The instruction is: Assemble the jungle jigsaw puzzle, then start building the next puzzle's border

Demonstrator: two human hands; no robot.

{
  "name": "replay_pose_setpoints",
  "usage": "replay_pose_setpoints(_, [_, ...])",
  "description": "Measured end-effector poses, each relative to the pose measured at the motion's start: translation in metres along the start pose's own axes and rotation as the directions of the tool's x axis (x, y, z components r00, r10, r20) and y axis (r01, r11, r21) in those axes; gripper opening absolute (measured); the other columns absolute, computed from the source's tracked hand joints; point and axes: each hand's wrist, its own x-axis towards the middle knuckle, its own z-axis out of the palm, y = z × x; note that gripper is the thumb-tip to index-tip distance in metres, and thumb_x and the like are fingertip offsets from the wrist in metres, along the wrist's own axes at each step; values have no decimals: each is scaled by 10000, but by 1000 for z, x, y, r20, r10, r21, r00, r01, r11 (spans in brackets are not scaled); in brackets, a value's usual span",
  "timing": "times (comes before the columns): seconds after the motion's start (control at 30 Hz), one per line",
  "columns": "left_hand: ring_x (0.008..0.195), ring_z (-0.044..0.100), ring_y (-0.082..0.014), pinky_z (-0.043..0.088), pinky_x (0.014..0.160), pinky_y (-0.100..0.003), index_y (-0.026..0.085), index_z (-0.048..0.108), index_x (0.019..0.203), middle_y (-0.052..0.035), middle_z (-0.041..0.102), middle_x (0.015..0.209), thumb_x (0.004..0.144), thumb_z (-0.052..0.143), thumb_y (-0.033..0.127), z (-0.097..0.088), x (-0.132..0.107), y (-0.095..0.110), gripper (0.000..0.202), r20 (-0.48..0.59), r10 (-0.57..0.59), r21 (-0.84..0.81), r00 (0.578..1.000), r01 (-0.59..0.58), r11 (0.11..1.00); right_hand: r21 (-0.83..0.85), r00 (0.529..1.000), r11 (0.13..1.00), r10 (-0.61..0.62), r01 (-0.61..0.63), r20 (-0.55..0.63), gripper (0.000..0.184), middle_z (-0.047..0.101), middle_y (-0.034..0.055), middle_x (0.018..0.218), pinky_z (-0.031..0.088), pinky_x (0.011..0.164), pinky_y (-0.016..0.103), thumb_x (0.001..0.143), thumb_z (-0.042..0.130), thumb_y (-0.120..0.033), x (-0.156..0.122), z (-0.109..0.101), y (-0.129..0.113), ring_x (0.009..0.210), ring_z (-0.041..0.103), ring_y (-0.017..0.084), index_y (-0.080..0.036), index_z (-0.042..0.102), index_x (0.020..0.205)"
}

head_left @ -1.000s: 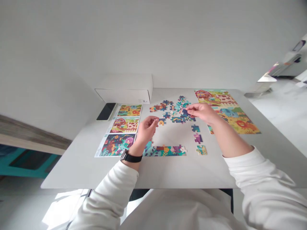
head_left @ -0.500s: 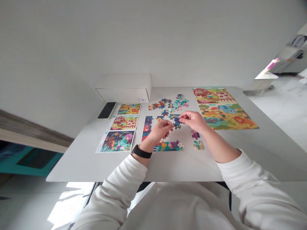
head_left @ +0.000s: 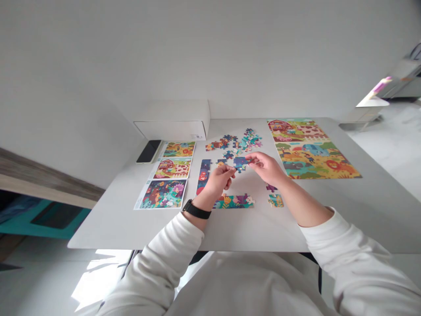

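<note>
Both hands meet above the middle of the white table (head_left: 108, 219). My left hand (head_left: 219, 179), with a black watch at the wrist, and my right hand (head_left: 267, 166) pinch the two ends of a dark blue puzzle piece (head_left: 240, 163) held just above the tabletop. Below the hands lies a joined strip of colourful pieces (head_left: 235, 201). A dark joined column (head_left: 204, 173) lies left of my left hand. A heap of loose puzzle pieces (head_left: 237, 143) lies beyond the hands. Two small pieces (head_left: 275, 200) lie under my right forearm.
A finished farm-and-animals puzzle (head_left: 311, 150) covers the right side of the table. Three picture cards (head_left: 169, 175) lie in a column at the left, with a black phone (head_left: 148, 151) behind them. A white box (head_left: 174, 119) stands against the wall.
My left hand moved right from the table's left-middle to meet my right hand, which drew back from the loose heap with the blue piece. Both hands now hold it.
</note>
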Motion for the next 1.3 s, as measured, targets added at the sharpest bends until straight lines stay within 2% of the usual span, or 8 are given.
replay_pose_setpoints(0.17, [387,427,-41,263,345,-178,182,593,827,56,575,648,930,769,347,0,-1,-1,262,-7,33,32,999,-32,999,-79,997,994,-74,76,30,318,781,72,1284,656,912,426,1005,589,-247,-3,-1,-7,1051,768,244,-290,715,1294])
replay_pose_setpoints(0.4, [390,436,-38,288,352,-179,181,593,826,48,586,669,1001,669,261,4,-2,1,207,-42,32,49,999,-29,998,-195,943,923,-320,332,91,404,686,110,1438,665,932,434,960,717,-258,-7,-1,-14,1367,652,313,-310,689,1359])
replay_pose_setpoints(0.53, [378,421,-43,292,366,-182,188,593,810,56,547,617,1022,654,284,5,-4,0,241,-25,18,103,1000,-15,995,-309,949,898,-289,313,122,285,732,94,1377,575,1140,506,971,713,-243,-8,0,-17,1327,684,309,-314,746,1245])
replay_pose_setpoints(0.67, [427,481,-63,366,409,-188,188,659,889,29,609,664,1010,679,336,1,-4,0,192,36,95,240,995,-101,966,-333,963,905,-229,264,141,261,748,78,1392,534,1190,534,961,711,-236,-6,-3,-21,1328,690,324,-321,779,1198])
replay_pose_setpoints(0.83, [790,704,-136,549,673,-208,214,765,1204,-61,778,1003,1000,667,302,-38,-4,22,243,171,381,569,908,-407,714,-322,959,903,-263,284,107,227,766,72,1381,519,1205,538,962,722,-275,3,-11,-23,1328,694,323,-308,785,1178])
replay_pose_setpoints(0.93, [987,729,-183,579,917,-287,216,755,1288,-87,791,1146,1010,606,237,-82,0,37,317,110,528,756,842,-416,505,-310,947,895,-299,322,120,180,771,66,1376,506,1209,529,965,726,-296,14,-14,-24,1319,697,318,-301,789,1134])
replay_pose_setpoints(1.1, [1281,686,-263,517,1171,-427,191,727,1312,-114,758,1327,980,635,229,-139,12,38,347,167,542,884,824,-368,288,-314,930,881,-296,353,217,132,785,58,1357,505,1177,529,959,737,-305,40,-2,-18,1288,712,317,-295,798,1076])
replay_pose_setpoints(1.3, [1473,583,-313,447,1278,-497,196,713,1370,-142,664,1528,954,688,245,-140,24,20,419,278,426,896,861,-392,207,-347,898,857,-256,382,357,129,815,62,1269,536,1099,493,913,763,-243,78,44,-6,1211,735,312,-286,805,1028])
